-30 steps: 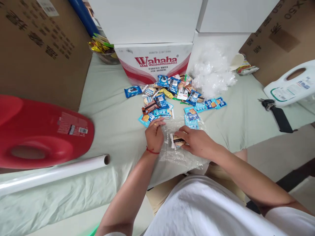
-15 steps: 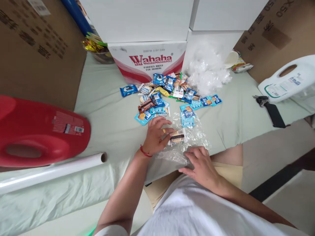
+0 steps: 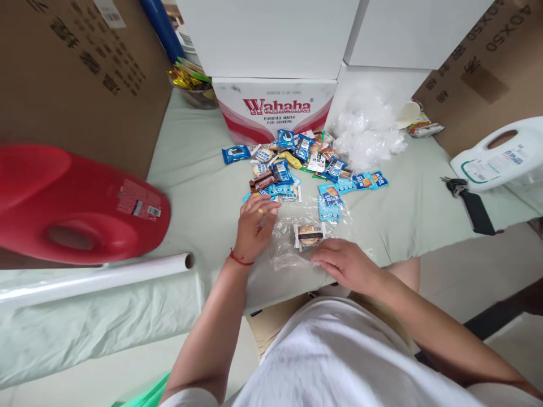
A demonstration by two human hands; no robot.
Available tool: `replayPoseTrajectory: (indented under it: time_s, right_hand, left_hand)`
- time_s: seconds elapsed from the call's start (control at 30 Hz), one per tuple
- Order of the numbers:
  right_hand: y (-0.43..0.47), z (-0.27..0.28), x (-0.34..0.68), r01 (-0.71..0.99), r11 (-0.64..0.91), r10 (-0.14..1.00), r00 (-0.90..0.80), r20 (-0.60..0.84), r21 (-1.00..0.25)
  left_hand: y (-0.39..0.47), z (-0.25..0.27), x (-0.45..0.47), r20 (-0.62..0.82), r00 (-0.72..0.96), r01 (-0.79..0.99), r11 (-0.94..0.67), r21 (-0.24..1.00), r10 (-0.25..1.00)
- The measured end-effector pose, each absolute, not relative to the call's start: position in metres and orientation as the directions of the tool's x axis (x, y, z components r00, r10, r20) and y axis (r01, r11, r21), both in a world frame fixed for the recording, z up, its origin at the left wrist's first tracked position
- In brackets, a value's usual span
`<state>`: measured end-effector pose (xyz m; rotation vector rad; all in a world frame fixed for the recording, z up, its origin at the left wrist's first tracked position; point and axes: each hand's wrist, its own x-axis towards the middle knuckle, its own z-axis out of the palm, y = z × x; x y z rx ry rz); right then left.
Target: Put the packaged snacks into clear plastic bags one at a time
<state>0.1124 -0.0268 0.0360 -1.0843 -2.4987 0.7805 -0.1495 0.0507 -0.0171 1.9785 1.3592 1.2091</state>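
Observation:
A wrapped sandwich biscuit lies on a clear plastic bag spread flat near the table's front edge. To its left, my left hand is open, fingers stretched to the near side of a heap of wrapped snacks and partly covering the blue packets there. Nothing shows between its fingers. My right hand has its fingers closed together on the bag's near edge, just below the biscuit. Behind the bag, two light-blue biscuit packets lie close together; more form a row to the right.
Against the back stands a Wahaha carton, with crumpled clear plastic beside it. A red jug and white roll lie left. On the right are a white bottle and keys with a black holder.
My left hand has left the wrapped biscuit and shifted left to the heap's near side. The right hand's fingers have drawn together on the bag, nearer the biscuit. The view has shifted slightly.

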Motion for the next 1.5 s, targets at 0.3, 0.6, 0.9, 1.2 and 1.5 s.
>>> replayPoseTrajectory:
  time_s: [0.3, 0.6, 0.9, 1.2, 1.5]
  right_hand:
    - [0.035, 0.054, 0.093, 0.703, 0.51, 0.751, -0.645, -0.142, -0.495]
    - [0.069, 0.039, 0.109, 0.618, 0.214, 0.713, -0.628, -0.312, -0.757]
    - [0.097, 0.048, 0.154, 0.641, 0.116, 0.682, -0.607, -0.408, -0.759]
    - [0.086, 0.014, 0.169, 0.684, -0.027, 0.795, -0.428, -0.431, -0.729]
    - [0.114, 0.044, 0.144, 0.878, 0.219, 0.948, -0.295, -0.12, -0.425]
  left_hand:
    - [-0.025, -0.029, -0.17, 0.245, 0.275, 0.307, -0.327, 0.894, 0.93]
    - [-0.027, -0.032, -0.165, 0.068, 0.078, 0.346, -0.091, 0.934, 0.995]
    - [-0.009, -0.028, -0.163, -0.107, -0.081, 0.314, 0.127, 0.941, 0.991]
    - [-0.004, -0.022, -0.156, 0.397, -0.444, 0.723, 0.06, 0.689, 0.803]
    - [-0.035, 0.018, -0.088, 0.639, 0.318, 0.684, -0.636, 0.358, 0.701]
